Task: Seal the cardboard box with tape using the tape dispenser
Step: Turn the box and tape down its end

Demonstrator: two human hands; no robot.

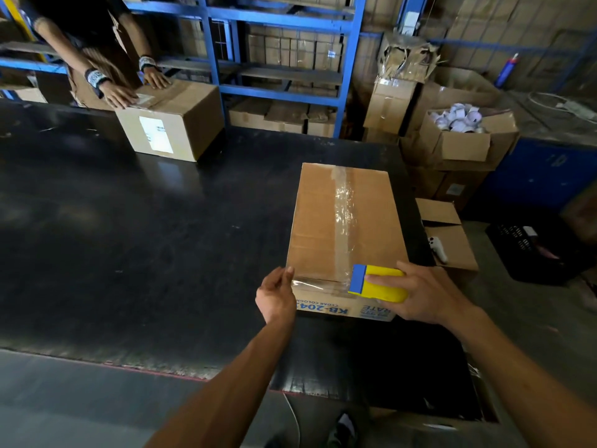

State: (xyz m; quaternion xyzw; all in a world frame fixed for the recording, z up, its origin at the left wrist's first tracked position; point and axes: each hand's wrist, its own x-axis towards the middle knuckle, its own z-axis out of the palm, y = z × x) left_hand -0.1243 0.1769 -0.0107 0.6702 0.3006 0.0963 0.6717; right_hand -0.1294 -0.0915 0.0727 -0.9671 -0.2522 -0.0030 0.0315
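Observation:
A closed cardboard box (318, 221) lies on the black table (145, 237) near its right edge. Clear tape (342, 208) runs lengthwise down the box's top seam. My right hand (426, 295) grips a yellow tape dispenser with a blue blade end (378, 284) at the box's near top edge. A short stretch of clear tape (307, 281) spans leftward from the dispenser along that near edge. My left hand (276, 295) pinches the free end of this tape at the box's near left corner.
Another person's hands (135, 87) press on a second cardboard box (174, 124) at the table's far left. Blue shelving (281, 53) with cartons stands behind. Open cartons (465, 140), a smaller box (449, 234) and a black crate (533, 250) crowd the floor to the right.

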